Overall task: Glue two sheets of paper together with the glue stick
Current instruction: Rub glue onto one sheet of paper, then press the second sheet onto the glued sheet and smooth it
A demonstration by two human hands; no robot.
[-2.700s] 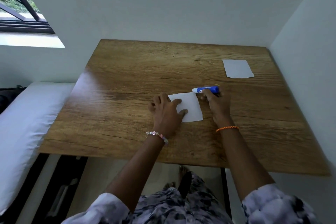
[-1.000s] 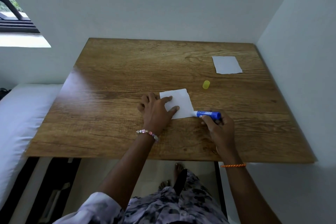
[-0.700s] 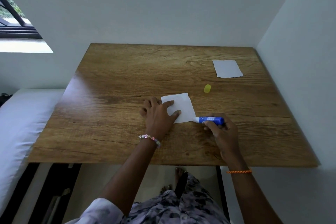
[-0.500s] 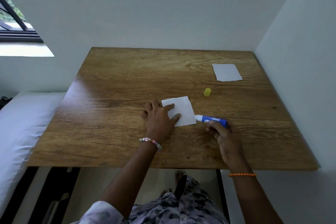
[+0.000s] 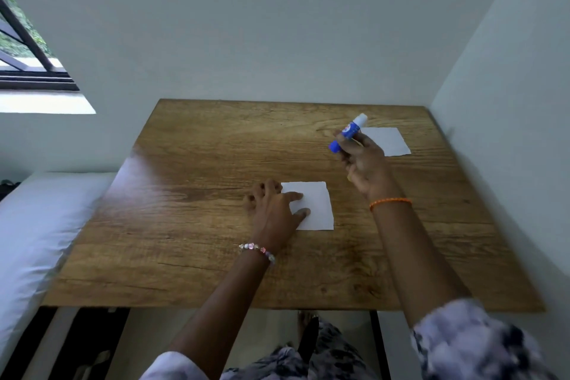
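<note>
Pinching the blue glue stick [image 5: 348, 133] between curled fingers [image 5: 354, 148] and thumb, right hand [image 5: 365, 163] raised off the table, right of centre in the frame, stick tilted with its white end up and to the right. Wearing an orange cord bracelet [image 5: 390, 203] at that wrist. Partly covering the far sheet of paper [image 5: 390, 142], which lies flat toward the upper right of the tabletop. Pressing down with straight, spread fingers [image 5: 296, 196] on the left edge of the near sheet of paper [image 5: 317, 207], left hand [image 5: 274, 213] flat at the middle of the frame, thumb also on the sheet. Carrying a beaded bracelet [image 5: 257, 250] on the left wrist. Lying well apart, the two white sheets, both on the wooden table [image 5: 185, 225]. Showing patterned sleeves [image 5: 468, 342] along the lower edge of the frame. Bordering the table at lower left, a white mattress [image 5: 34, 225]; higher up at the left edge, a window [image 5: 27, 55]; behind and at right, pale walls [image 5: 277, 25].
</note>
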